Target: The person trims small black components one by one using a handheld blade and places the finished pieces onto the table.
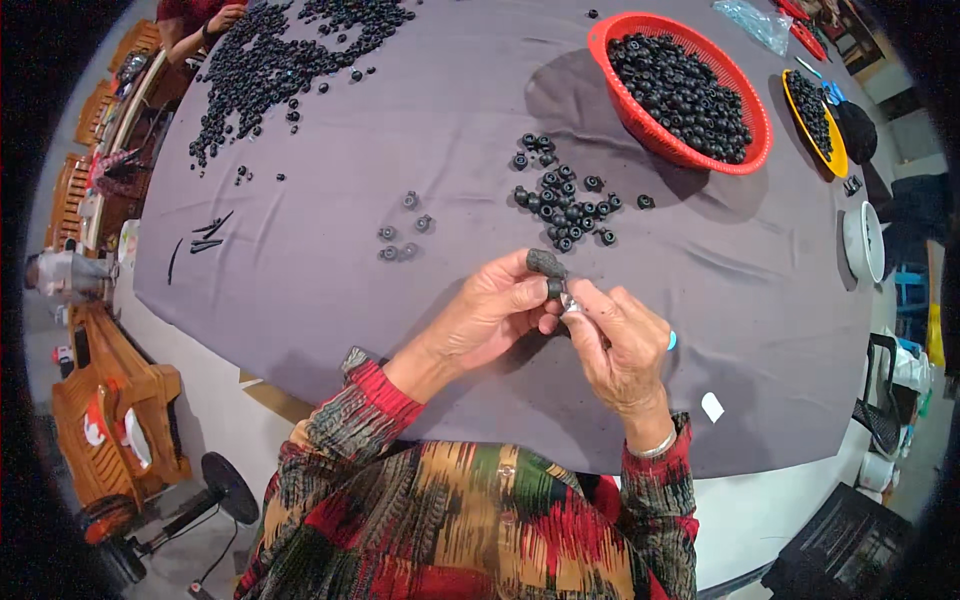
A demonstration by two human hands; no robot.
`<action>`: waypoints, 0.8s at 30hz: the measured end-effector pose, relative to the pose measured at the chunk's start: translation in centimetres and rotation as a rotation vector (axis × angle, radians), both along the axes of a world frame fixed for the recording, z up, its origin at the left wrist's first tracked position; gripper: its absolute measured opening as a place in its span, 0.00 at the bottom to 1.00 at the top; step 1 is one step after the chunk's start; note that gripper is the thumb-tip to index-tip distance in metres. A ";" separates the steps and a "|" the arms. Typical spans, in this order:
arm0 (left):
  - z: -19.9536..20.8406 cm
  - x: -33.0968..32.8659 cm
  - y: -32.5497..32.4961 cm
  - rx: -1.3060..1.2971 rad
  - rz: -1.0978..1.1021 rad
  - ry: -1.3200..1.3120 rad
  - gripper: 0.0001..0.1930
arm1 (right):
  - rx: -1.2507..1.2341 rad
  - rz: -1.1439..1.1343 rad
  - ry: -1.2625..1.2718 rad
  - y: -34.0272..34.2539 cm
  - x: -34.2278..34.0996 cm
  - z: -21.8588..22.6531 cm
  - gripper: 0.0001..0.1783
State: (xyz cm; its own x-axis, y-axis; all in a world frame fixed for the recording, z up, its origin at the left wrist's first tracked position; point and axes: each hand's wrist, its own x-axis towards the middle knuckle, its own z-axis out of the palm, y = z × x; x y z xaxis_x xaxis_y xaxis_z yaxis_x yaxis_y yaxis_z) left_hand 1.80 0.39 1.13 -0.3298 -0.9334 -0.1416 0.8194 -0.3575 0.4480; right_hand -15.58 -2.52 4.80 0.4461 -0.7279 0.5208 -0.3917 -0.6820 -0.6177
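My left hand [497, 300] pinches a small round black part [554, 288] between thumb and fingers. A dark grey, rough-looking cover [546, 263] sits at the tip of its index finger. Closed against the part from the other side is my right hand [622, 345], gripping a small shiny metal piece [569, 302]; most of it is hidden by the fingers, so its exact kind is unclear. Just beyond my hands lies a loose cluster of round black parts [562, 210]. Several greyer-looking parts [388, 233] rest to the left of that cluster.
A red plastic basket [612, 85] full of black parts stands far right, beside a yellow tray [838, 158] and a grey-white bowl [873, 240]. A big spread of black parts [260, 75] covers the far left, near another person's arm [190, 42]. Thin black strips [207, 244] lie left.
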 end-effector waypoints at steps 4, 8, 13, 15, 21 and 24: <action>-0.1 0.0 0.0 -0.006 0.001 -0.017 0.05 | 0.033 0.010 -0.010 0.0 0.0 0.0 0.15; -0.4 -0.1 0.1 -0.005 0.032 -0.027 0.05 | 0.037 0.014 0.007 0.1 -0.1 0.0 0.14; -0.5 0.1 0.1 0.003 0.033 -0.032 0.06 | 0.034 0.020 0.007 0.1 -0.1 0.2 0.14; -0.3 0.2 0.1 -0.001 0.031 -0.052 0.06 | 0.062 0.024 0.031 0.1 -0.1 0.3 0.13; -0.2 0.5 0.1 -0.040 0.010 -0.086 0.06 | 0.055 0.030 0.036 0.2 -0.2 0.3 0.13; 0.0 0.8 0.0 -0.068 0.008 -0.133 0.05 | 0.064 0.048 0.028 0.2 -0.2 0.2 0.12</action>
State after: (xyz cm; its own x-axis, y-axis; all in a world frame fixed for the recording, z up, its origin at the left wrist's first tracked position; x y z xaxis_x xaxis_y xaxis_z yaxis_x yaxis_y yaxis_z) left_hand 2.63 0.40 1.10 -0.3048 -0.9448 -0.1199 0.7542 -0.3164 0.5754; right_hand -15.74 -2.32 5.00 0.4954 -0.7368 0.4602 -0.3773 -0.6597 -0.6500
